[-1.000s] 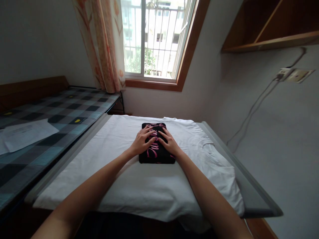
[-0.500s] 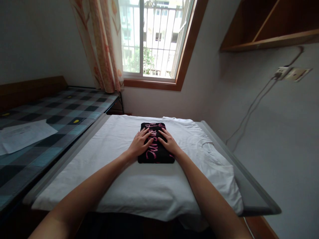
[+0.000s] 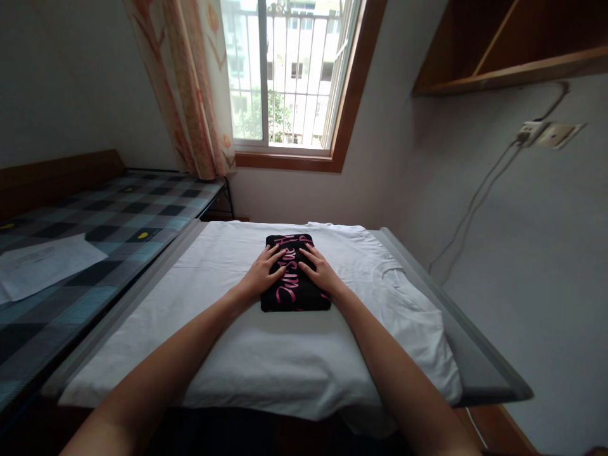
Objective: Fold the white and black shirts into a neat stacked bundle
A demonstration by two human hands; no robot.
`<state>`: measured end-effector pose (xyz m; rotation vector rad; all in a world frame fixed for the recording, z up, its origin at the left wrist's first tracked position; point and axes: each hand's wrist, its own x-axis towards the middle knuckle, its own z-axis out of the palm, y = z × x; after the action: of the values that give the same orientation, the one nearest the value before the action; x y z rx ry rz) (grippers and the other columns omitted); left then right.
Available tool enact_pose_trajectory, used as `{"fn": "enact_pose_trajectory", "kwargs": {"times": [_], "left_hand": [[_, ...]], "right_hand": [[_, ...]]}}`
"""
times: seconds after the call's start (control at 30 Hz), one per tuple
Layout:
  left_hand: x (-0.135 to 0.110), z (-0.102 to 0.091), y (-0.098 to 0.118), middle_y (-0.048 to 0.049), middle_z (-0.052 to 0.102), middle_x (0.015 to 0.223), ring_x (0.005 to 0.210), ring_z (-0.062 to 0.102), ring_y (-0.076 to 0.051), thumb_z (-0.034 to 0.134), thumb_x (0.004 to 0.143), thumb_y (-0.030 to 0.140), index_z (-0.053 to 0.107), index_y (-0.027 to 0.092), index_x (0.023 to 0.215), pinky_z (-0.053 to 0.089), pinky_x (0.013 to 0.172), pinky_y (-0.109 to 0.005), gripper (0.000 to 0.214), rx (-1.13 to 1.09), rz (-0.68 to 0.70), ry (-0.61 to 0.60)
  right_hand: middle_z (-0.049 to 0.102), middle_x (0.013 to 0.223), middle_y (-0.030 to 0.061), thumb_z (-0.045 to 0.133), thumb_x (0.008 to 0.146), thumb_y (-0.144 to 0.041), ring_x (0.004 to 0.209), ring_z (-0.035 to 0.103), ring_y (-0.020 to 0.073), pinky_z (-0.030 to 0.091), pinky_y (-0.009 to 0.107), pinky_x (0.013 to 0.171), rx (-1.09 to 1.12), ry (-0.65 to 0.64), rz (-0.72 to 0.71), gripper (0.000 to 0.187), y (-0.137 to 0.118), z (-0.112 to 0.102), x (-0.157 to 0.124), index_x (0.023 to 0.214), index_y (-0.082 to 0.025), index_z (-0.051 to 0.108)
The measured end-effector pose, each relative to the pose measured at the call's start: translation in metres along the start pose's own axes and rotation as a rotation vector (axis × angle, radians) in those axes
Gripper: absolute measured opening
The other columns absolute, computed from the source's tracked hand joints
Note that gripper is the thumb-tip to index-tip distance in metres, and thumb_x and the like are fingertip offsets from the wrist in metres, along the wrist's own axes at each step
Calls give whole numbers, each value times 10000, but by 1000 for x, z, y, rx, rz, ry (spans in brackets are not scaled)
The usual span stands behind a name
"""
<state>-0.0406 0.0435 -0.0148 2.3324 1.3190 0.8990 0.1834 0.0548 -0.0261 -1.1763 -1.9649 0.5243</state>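
A black rectangular piece with rounded corners and pink lettering [image 3: 304, 294] lies flat on a white T-shirt [image 3: 285, 351]. I cannot tell whether it is a patch, a transfer or a folded cloth. My left hand [image 3: 263, 269] rests on its left side with fingers spread. On the opposite side, my right hand [image 3: 323, 271] also lies flat with fingers apart. Both hands touch the piece from above and grip nothing. The T-shirt is spread over a grey-topped table [image 3: 479, 364], its neckline to the right and its near edge hanging over the front.
At the left stands a bed with a checked cover [image 3: 166, 209], holding a paper sheet [image 3: 52, 266]. A curtain [image 3: 194, 95] hangs beside the barred window [image 3: 299, 82]. Cords run down the right wall from a socket [image 3: 532, 132], below a wooden shelf [image 3: 513, 76].
The view has shifted slightly. Both hands stay spread on the black piece, with only slight movement of the fingers. The shirt and the piece look unchanged.
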Motion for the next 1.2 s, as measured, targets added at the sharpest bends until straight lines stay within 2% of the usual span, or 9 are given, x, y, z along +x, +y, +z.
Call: {"fn": "enact_pose_trajectory", "kwargs": {"times": [0.5,0.67,1.2], "left_hand": [[-1,-4,5,-58,366,1523,1433,246,-267,512,903,403,486,234,1392,227,1173,-500,518,33,-2,-14],[-1,-4,6,-82,371,1518,1435,240,-270,513,905,399,491,194,1392,214,1182,-468,529,37,-7,-22],[-1,-3,4,-61,376,1517,1432,247,-268,505,906,413,489,227,1390,224,1175,-490,518,42,2,-17]], "right_hand": [[397,1503,56,534,867,-555,1409,299,264,222,472,1169,14,4,5,556,-2,-1,-1,1344,-270,557],[391,1505,79,528,870,-562,1409,299,266,224,462,1169,9,4,5,572,-3,-1,-1,1345,-246,558],[386,1507,80,533,866,-558,1410,297,270,220,472,1169,19,0,9,572,-3,-2,-1,1346,-247,558]]}}
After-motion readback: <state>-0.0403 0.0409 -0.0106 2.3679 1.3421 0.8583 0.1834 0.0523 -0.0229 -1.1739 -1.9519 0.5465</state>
